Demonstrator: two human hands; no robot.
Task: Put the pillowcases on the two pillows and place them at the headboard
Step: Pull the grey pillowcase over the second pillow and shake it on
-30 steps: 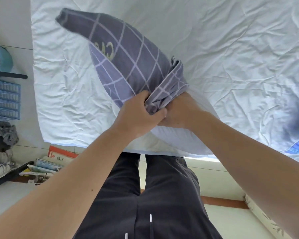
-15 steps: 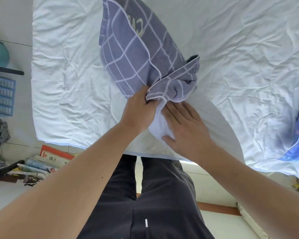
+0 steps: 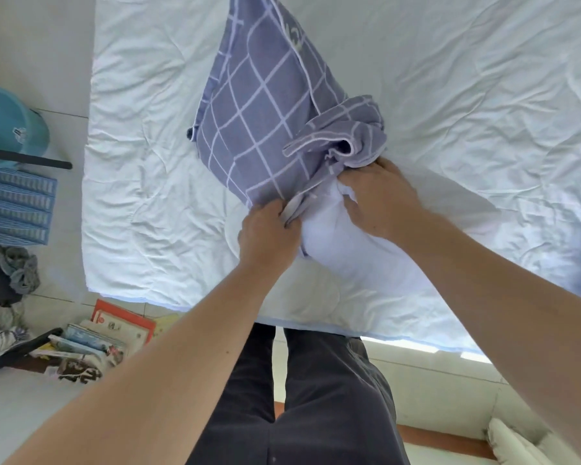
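My left hand [image 3: 269, 234] is closed, pinching the hem of the pillowcase [image 3: 259, 119] at its open end, w/ the fabric edge bunched between thumb and fingers. My right hand [image 3: 379, 199] is at about 2 o'clock from the left one, fingers curled and gripping the white pillow [image 3: 336, 243] where it meets the case mouth; knuckles touch the loose rolled flap of blue-grey check cloth just above. Pillow is partly in: the covered end runs up toward 12 o'clock and out of frame at the top, while the bare white end sticks out toward 5 o'clock, under my right forearm. All of it lies on the bed [image 3: 483, 95], on the rumpled white sheet, roughly mid-frame. Near edge of the bed runs across at 6 o'clock, just beyond my legs in dark trousers [image 3: 302, 397]; left edge drops off at 9 o'clock. Sheet to the right, 2–3 o'clock, is open w/ nothing on it; same at 10 o'clock, left of the case. On the floor at 8 o'clock there's a pile of books [image 3: 108, 337] close to the bed corner; at 9 o'clock a blue slatted rack [image 3: 17, 209] and a teal bucket [image 3: 10, 122], both apart from the bed edge.
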